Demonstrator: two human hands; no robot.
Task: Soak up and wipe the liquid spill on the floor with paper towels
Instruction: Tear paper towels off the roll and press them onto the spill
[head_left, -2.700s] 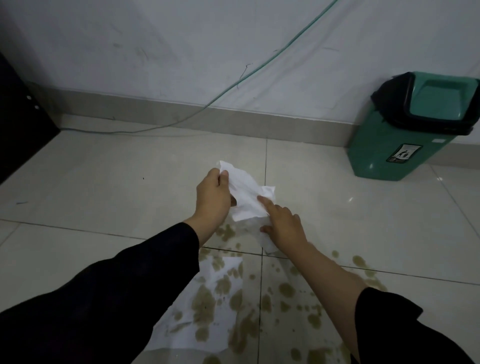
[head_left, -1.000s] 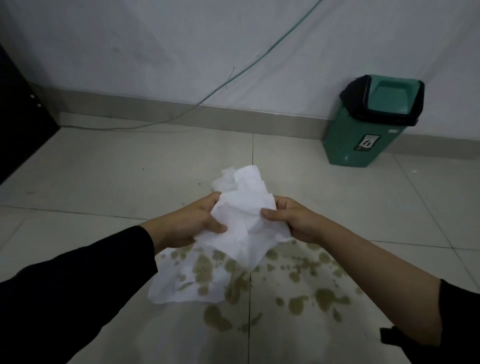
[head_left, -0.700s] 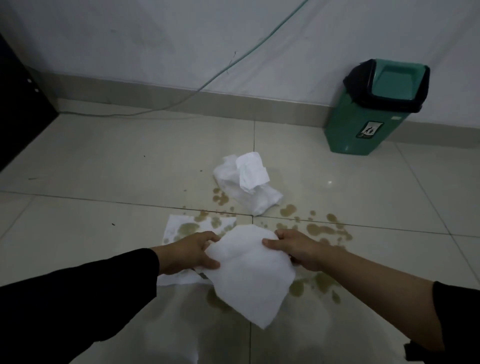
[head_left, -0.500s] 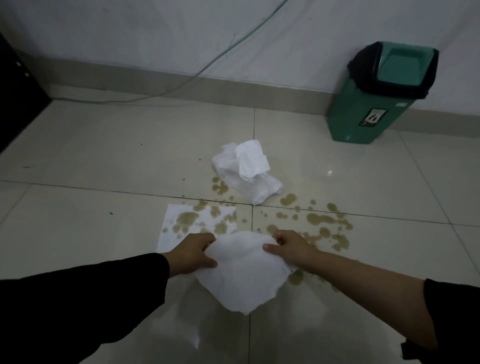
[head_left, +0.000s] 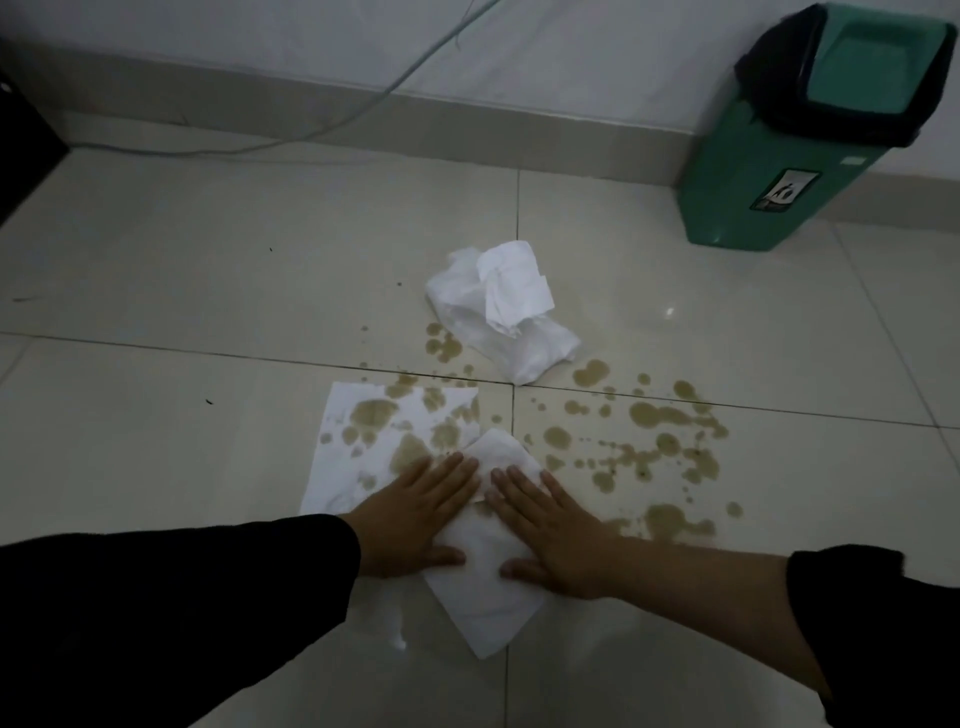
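A brown liquid spill (head_left: 644, 447) is spattered over the pale floor tiles in the middle of the view. A fresh white paper towel (head_left: 485, 587) lies flat on its near part. My left hand (head_left: 415, 512) and my right hand (head_left: 545, 525) press down on that towel side by side with straight fingers. Just left of it, a flat paper towel (head_left: 363, 441) shows soaked brown blotches, and my left hand partly covers it. A crumpled pack of paper towels (head_left: 501, 312) lies beyond the spill.
A green swing-lid bin (head_left: 810, 130) stands against the wall at the back right. A thin cable (head_left: 332, 124) runs down the wall and along the skirting. A dark piece of furniture (head_left: 21, 156) edges the far left.
Both hands lowered the fresh towel from the air onto the spill, let go of its edges and flattened onto it. The camera tilted further down toward the floor.
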